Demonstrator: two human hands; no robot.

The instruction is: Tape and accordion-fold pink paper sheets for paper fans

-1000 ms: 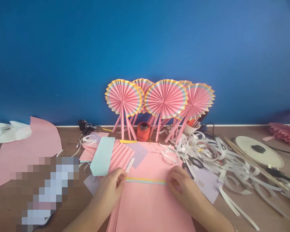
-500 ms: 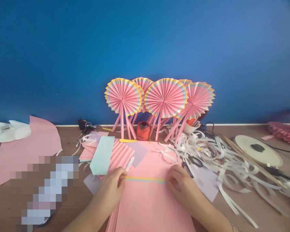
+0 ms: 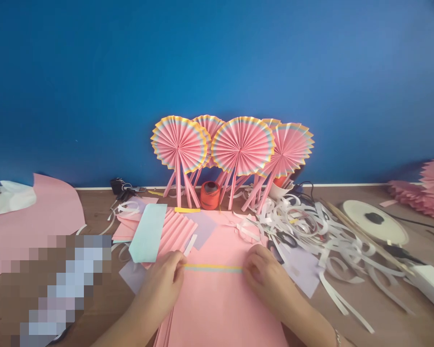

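Note:
A pink paper sheet [image 3: 220,308] lies in front of me, with a yellow and light-blue band [image 3: 214,267] along its far edge. My left hand [image 3: 165,278] is closed in a pinch at the left end of that edge, and my right hand [image 3: 264,271] pinches the right end. More pink sheets [image 3: 217,226] lie beneath and beyond it. A small white strip [image 3: 190,245] rests just past my left fingers. Beside it are a pleated pink paper [image 3: 175,229] and a light-blue paper piece [image 3: 150,233].
Pleated pink paper fans [image 3: 243,144] stand against the blue wall, near an orange spool [image 3: 210,195]. Curled white strips [image 3: 311,221] and scissors [image 3: 287,239] lie on the right, with a pale round lid-like object [image 3: 374,221] beyond. A large pink sheet [image 3: 54,212] lies left.
The view has turned slightly right, so everything sits a little further left. Both hands keep their hold on the banded edge, with hardly any movement over the paper.

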